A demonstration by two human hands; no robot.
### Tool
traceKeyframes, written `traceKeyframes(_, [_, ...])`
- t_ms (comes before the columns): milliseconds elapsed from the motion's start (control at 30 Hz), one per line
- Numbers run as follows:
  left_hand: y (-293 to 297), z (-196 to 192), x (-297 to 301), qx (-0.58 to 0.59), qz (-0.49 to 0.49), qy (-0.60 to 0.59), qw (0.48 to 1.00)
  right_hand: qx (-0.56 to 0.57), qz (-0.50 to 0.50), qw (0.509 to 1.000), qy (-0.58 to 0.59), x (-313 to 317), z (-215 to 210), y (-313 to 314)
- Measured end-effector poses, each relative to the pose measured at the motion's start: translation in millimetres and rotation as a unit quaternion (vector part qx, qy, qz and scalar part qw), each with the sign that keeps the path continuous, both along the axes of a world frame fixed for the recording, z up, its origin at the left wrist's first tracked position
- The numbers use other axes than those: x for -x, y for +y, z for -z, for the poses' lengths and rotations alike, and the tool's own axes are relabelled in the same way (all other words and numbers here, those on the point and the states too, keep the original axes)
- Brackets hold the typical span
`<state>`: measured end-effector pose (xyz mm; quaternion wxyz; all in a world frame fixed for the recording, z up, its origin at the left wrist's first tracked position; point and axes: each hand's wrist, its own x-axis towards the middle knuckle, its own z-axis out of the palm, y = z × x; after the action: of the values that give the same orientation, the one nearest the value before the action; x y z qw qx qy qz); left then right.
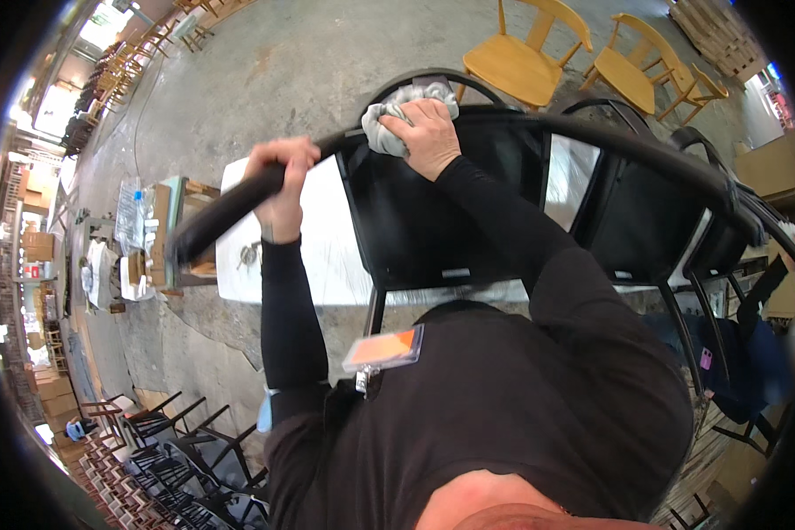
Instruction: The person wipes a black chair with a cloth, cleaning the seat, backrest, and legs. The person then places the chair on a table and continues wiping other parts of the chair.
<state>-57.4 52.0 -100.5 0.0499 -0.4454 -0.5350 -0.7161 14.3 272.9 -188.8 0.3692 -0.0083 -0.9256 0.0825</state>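
A black chair point(446, 216) with a long curved top rail stands on a white-covered table point(314, 243) in front of me. My left hand point(284, 168) is wrapped round the left part of that rail, a little blurred. Bunched in my right hand point(430, 140) is a grey-white cloth point(385, 134), pressed against the rail near its middle. The fingers of my right hand are bent over the cloth. Below both hands lies the dark, flat seat panel.
More black chairs point(632, 216) stand close on the right, beside a person in dark blue point(760, 367). Wooden chairs point(521, 62) stand on the floor beyond. A water bottle point(139, 196) and boxes are at left; several dark chairs point(208, 450) fill the lower left.
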Motion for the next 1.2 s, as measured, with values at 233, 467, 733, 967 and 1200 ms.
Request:
traceKeyframes(233, [-66, 34, -40, 0.263, -0.194, 0.033, 0.944, 0.004, 0.029, 0.999, 0.032, -39, 61, -58])
traceKeyframes(467, [-238, 140, -172, 0.615, 0.025, -0.143, 0.775, 0.245, 0.104, 0.882, -0.388, -128, 161, -185])
traceKeyframes(733, [-288, 111, -310, 0.183, 0.091, -0.644, 0.737, 0.207, -0.156, 0.860, -0.439, -136, 102, -242])
traceKeyframes(967, [-258, 118, -327, 0.217, -0.221, -0.552, 0.774, 0.210, -0.433, 0.858, -0.178, -191, 104, -285])
traceKeyframes(1200, [-254, 99, -321, 0.486, -0.235, -0.475, 0.695, 0.069, 0.084, 0.966, -0.232, -110, 80, -77])
